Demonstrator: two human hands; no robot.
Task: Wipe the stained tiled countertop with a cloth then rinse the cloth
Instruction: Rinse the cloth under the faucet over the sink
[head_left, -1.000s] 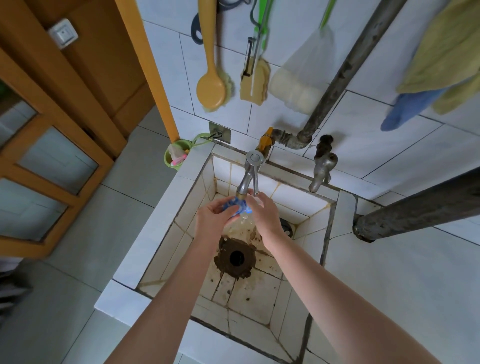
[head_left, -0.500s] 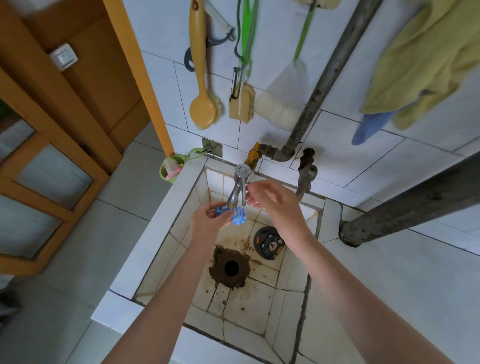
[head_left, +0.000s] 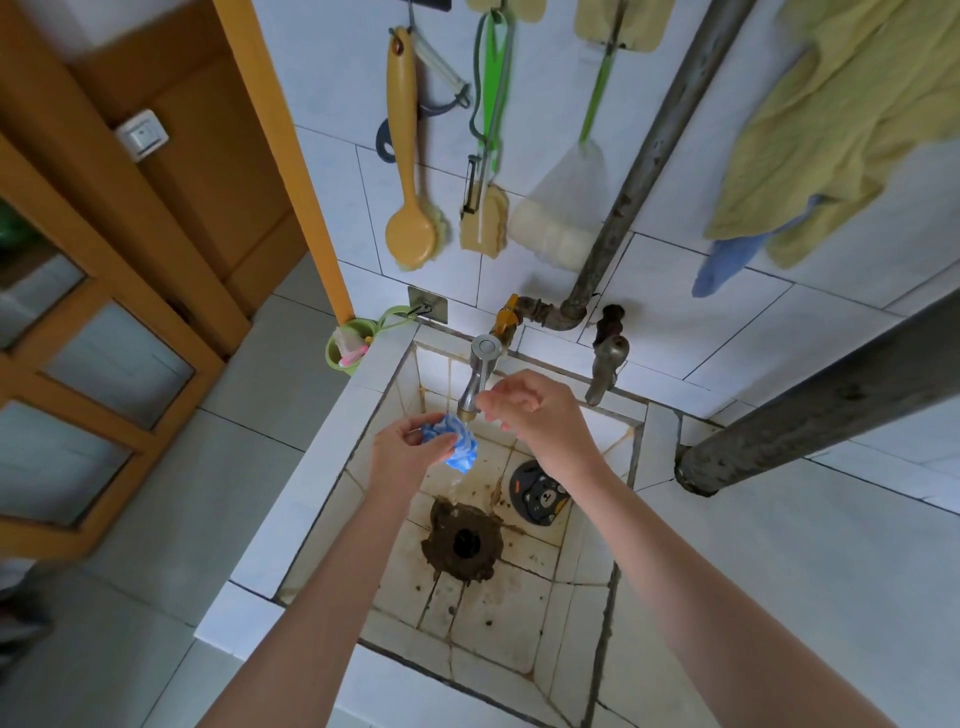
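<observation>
Head view: cloth (head_left: 458, 442) is gripped by left hand (head_left: 404, 458) under the tap (head_left: 480, 375) for soaking. Right hand (head_left: 540, 415) is curled at the tap; grip unclear.

I've got white wall tiles (head_left: 337, 104) at the back and grey floor tiles (head_left: 156, 545) lower left. An orange wooden door frame (head_left: 275, 156) meets the wall's left edge, with a white light switch (head_left: 141, 136) on the brown panel beside it. Wooden door with glass panes (head_left: 114, 364) far left. Light is soft and even.
</observation>
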